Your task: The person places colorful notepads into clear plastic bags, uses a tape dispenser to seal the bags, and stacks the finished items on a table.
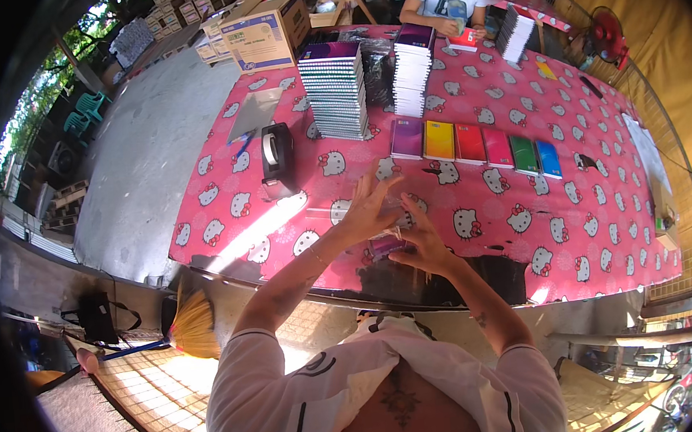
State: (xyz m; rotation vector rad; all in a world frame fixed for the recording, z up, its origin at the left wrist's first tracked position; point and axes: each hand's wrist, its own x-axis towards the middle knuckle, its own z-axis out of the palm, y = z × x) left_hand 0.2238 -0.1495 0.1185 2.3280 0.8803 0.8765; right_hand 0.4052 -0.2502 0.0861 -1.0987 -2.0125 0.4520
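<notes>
Near the table's front edge my two hands are close together over a small purple notebook (384, 246), which they partly cover. My left hand (365, 206) stretches out above it with fingers apart. My right hand (427, 246) curves round the notebook's right side, its thumb against the cover. A shiny clear film seems to lie about the notebook, too faint to make out fully. Beyond my hands runs a row of small notebooks: purple (407, 138), yellow (439, 140), red (469, 144), pink (499, 151), green (525, 155) and blue (548, 159).
Tall stacks of spiral notebooks (333, 92) (412, 75) stand behind the row. A black tape dispenser (277, 160) and a blue pen (242, 143) lie left on the pink tablecloth (473, 195). Across sits a person (447, 4) handling a red notebook; a carton (265, 37) stands at far left.
</notes>
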